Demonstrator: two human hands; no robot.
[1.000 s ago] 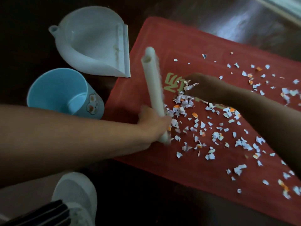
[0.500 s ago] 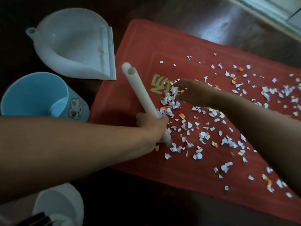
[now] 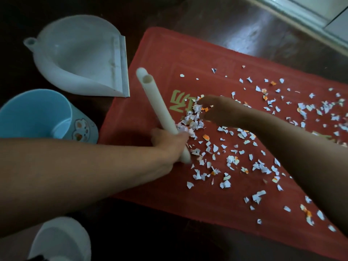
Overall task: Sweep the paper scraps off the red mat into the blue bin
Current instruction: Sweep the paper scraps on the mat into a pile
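A red mat (image 3: 169, 53) lies on a dark floor, strewn with several white and orange paper scraps (image 3: 231, 161). My left hand (image 3: 169, 144) grips the lower end of a white brush handle (image 3: 158, 106), which leans up and to the left over the mat's left part. My right hand (image 3: 216, 108) rests cupped on the mat against a dense pile of scraps (image 3: 190, 121) heaped by the handle. The blue bin (image 3: 35, 113) stands off the mat's left edge, its inside in plain view.
A white dustpan (image 3: 79, 59) lies on the floor beyond the bin, its lip toward the mat. A white shoe (image 3: 60, 240) shows at the bottom left. A pale baseboard (image 3: 301, 14) runs along the top right. More scraps are scattered over the mat's right side.
The brush handle has tilted further left. My right hand has raked scraps toward it, and the pile between hand and handle is tighter. The view has shifted.
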